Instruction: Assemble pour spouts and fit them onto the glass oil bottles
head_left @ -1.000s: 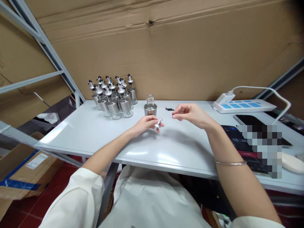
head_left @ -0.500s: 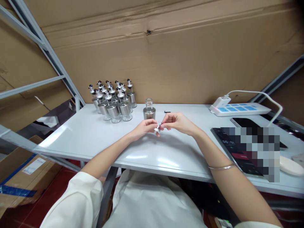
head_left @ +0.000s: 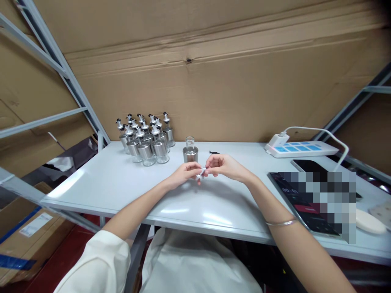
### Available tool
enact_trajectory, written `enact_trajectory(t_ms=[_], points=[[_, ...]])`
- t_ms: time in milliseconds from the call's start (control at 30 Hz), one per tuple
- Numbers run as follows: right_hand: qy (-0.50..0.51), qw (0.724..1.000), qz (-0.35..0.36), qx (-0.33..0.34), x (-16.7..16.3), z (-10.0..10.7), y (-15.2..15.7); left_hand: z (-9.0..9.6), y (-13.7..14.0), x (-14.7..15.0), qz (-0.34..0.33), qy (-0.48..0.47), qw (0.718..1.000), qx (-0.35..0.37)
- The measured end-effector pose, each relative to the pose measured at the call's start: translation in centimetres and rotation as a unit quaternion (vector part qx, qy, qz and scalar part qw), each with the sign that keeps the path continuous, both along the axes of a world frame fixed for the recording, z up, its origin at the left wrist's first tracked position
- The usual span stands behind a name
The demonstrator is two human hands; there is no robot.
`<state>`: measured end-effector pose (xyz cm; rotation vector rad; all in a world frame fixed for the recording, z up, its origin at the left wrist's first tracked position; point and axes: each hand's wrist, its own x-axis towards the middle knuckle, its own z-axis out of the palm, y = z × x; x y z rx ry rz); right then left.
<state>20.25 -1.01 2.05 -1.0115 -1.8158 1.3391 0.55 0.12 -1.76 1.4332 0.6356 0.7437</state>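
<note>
My left hand [head_left: 183, 174] is closed around a small silver pourer spout [head_left: 200, 176] above the front part of the white table. At the spout's narrow end, the fingers of my right hand [head_left: 225, 166] are pinched together on it; any smaller part between them is hidden. Just behind my hands stands an uncapped glass bottle [head_left: 190, 154] with a metal sleeve, its lower part covered by my left hand. A small black piece [head_left: 214, 152] lies on the table behind my right hand.
Several bottles [head_left: 146, 151] with silver and black pourers stand grouped at the back left. To the right are a white power strip [head_left: 302, 149] with a cable, a phone [head_left: 305, 165], a larger dark screen [head_left: 293, 195] and a cream oval object [head_left: 370, 221]. Cardboard [head_left: 214, 97] backs the table [head_left: 100, 183].
The camera view has tilted up slightly, so everything sits lower in the picture. My hands stay together on the spout, whose angle has shifted a little.
</note>
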Motion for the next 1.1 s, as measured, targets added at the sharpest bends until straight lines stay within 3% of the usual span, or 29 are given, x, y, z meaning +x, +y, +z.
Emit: enact_trajectory(t_ms=[333,633,900,1100], points=[[0.009,1.0,0.016,-0.015,-0.2,0.6,-0.5,0.4,-0.4,0.0,-0.017,0.001,1.0,-0.007],[0.095,0.991,0.07,-0.067,0.9,0.3,-0.2,0.5,-0.4,-0.1,-0.03,-0.064,0.996,-0.054],[0.066,0.991,0.082,-0.077,1.1,0.1,0.0,0.4,-0.6,-0.3,-0.055,-0.027,0.998,-0.026],[0.047,0.996,0.054,-0.056,0.9,0.0,0.1,0.3,-0.4,-0.2,-0.031,-0.004,0.999,-0.012]])
